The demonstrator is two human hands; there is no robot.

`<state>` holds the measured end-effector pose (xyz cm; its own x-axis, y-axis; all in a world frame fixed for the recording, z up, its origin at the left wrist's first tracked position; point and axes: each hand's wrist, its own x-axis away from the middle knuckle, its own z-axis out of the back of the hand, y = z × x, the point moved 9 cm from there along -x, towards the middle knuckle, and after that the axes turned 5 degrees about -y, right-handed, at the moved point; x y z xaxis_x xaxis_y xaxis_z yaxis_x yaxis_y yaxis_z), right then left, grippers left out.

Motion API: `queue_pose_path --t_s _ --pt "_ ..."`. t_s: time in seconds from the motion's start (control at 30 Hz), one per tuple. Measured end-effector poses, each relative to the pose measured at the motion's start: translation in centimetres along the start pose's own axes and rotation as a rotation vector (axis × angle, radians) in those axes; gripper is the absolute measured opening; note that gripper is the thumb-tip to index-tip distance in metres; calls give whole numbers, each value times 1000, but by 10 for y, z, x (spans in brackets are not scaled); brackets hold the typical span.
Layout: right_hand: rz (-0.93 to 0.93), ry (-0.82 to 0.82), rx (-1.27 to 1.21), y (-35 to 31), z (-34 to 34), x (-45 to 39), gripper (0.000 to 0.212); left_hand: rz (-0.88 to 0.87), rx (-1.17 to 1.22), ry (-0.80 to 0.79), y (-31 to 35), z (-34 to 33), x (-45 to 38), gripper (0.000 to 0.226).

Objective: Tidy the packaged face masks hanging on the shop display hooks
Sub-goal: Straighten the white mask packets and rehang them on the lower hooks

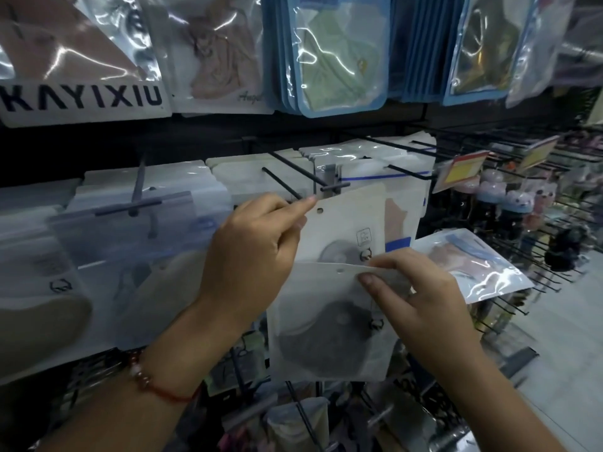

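White mask packet (329, 321) pinched at its top edge by right-hand fingers (388, 267).

the mask packets (329, 321) look like matt, frosted plastic with white paper-like backs, the blue-edged pouches (339, 57) above are glossy clear plastic, and the hooks (284, 184) are thin black metal wire.

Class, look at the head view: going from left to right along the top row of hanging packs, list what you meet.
KAYIXIU pack → pink-print mask pack → blue-edged pack with green mask → blue-edged pack with olive mask.
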<state>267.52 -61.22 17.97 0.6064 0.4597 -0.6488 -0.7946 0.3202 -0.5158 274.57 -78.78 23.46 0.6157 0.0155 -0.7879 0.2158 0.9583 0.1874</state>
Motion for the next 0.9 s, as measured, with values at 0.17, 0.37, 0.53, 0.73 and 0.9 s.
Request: queue_pose_path --t_s 0.17,0.37,0.53,0.73,0.9 --pt "-10 -71 -24 10 -2 1 7 14 -111 -39 8 -5 6 37" --pt "56 -120 -92 14 -4 -8 7 -23 -180 -7 18 0 8 28" --pt "95 -216 -112 18 -10 -10 5 -138 -264 -34 31 -6 19 25" --pt "144 -282 -152 21 -9 -12 3 -118 -266 -36 42 -8 37 29" --pt "171 -307 -197 26 -9 -11 6 -59 -319 -6 46 -5 46 30"
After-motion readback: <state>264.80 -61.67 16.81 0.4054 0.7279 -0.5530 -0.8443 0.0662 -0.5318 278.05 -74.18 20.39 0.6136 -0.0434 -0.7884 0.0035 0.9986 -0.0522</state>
